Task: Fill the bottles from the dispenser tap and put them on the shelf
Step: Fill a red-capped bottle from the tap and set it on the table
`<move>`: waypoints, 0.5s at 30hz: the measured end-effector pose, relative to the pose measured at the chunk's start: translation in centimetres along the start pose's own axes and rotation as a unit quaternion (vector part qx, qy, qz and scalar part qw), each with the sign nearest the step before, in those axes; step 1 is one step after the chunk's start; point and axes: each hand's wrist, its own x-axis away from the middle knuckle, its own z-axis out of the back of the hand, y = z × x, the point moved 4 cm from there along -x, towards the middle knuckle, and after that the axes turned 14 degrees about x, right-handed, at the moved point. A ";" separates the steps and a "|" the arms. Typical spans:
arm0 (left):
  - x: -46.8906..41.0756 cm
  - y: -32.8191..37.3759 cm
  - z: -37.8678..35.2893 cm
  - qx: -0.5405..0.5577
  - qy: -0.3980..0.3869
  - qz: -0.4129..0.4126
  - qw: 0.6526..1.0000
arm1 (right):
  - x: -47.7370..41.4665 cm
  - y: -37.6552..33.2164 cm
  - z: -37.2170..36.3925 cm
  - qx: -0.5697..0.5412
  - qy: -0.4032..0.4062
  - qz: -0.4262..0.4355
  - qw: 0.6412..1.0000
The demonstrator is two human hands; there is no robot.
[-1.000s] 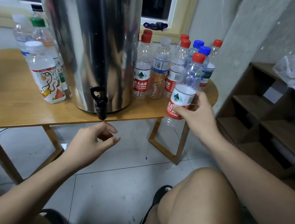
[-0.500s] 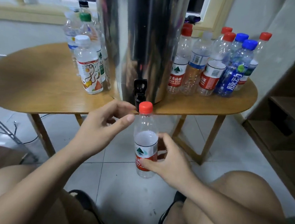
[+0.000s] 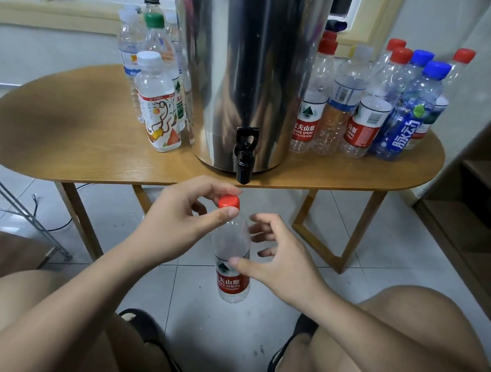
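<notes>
An empty clear bottle (image 3: 231,244) with a red-and-white label hangs upright above the floor, just below the black tap (image 3: 244,159) of the steel dispenser (image 3: 242,67). My left hand (image 3: 182,214) pinches its red cap (image 3: 229,201) between thumb and fingers. My right hand (image 3: 280,261) holds the bottle's body, thumb on the label's top and fingers curled round the far side. The wooden shelf (image 3: 489,183) stands at the right edge, only partly in view.
The dispenser stands on an oval wooden table (image 3: 79,141). Several empty capped bottles (image 3: 364,107) crowd its right side and several more (image 3: 157,98) its left. A metal rack (image 3: 14,204) leans at the left. My knees and the tiled floor fill the foreground.
My right hand carried the bottle from the table's right end down to below the tap. My left hand rose and took hold of the cap. The view has swung left.
</notes>
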 end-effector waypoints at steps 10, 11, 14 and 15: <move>0.1 -0.7 -1.1 0.005 -0.017 0.020 1.000 | -1.3 -0.6 -0.7 -0.030 -0.043 0.011 0.999; 0.1 -0.8 -1.1 0.008 -0.024 0.025 0.999 | -1.2 -0.5 -0.8 -0.034 -0.045 0.010 0.998; 0.0 -0.6 -0.9 0.013 -0.074 0.029 0.997 | -0.9 -0.2 -0.8 -0.033 -0.041 0.004 0.999; 0.0 -0.6 -0.8 0.013 -0.095 0.029 0.995 | -0.8 0.0 -0.8 -0.029 -0.040 0.001 0.999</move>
